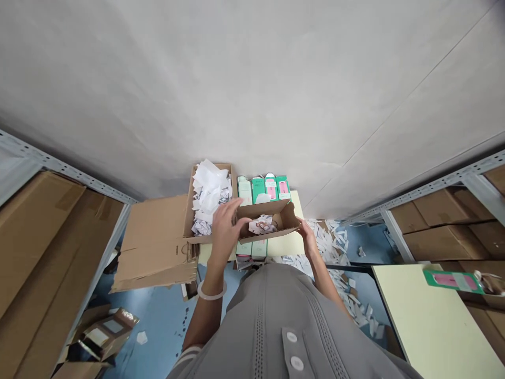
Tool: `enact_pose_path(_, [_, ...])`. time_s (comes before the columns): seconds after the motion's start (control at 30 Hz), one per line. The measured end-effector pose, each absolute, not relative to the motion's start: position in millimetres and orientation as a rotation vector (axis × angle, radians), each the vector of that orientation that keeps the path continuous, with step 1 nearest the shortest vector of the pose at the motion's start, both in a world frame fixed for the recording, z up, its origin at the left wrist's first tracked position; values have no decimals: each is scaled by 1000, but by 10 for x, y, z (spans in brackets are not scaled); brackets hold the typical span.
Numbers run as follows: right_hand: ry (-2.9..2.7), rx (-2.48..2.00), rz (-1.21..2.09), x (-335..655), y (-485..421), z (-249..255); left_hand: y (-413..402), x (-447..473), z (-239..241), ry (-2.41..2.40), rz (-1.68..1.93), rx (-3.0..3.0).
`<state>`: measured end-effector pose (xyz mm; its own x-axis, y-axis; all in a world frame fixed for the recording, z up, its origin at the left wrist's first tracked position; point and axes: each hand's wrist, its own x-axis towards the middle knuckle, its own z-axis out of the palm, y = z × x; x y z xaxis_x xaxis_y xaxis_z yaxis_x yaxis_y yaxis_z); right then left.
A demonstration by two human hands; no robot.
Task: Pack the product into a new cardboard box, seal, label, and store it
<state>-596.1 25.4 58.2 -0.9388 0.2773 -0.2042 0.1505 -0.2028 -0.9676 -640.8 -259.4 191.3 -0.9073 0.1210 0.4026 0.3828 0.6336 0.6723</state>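
A small open cardboard box (276, 213) sits in front of me on a pale yellow table (290, 243), with crumpled paper and a small item inside. My left hand (224, 226) rests on the box's left end, fingers curled over the flap. My right hand (306, 234) grips the right end. Behind the box stand green-and-pink product cartons (264, 188); more of them lie below it (251, 251).
A taller cardboard box (209, 200) full of white crumpled paper stands at the left, with flattened cardboard (155, 242) beside it. White paper scraps (335, 242) litter the blue floor. Metal shelving with brown cartons flanks both sides. A second table (426, 316) at right carries a green packet (453, 280).
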Motion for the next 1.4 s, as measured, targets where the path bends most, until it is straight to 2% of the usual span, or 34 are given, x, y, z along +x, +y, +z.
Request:
enact_pose_path(0.2, [-1915,-509,2327,-5944,247,591,-2958,-6362,1716,-2536,-1218,-100])
enact_pose_path(0.53, [-1937,-619,2215,-5896,196,558,-3030,-6108,1149,-2656,-1580,-3])
enact_pose_path(1.1, [-1863,-772,2124,-5596,86,604,-2851,-5937,1171,-2705,-1787,-211])
enact_pose_path(1.4, [-1628,-932,1772,-4735,417,807,-2275,-6022,1271,-2719,-1907,-789])
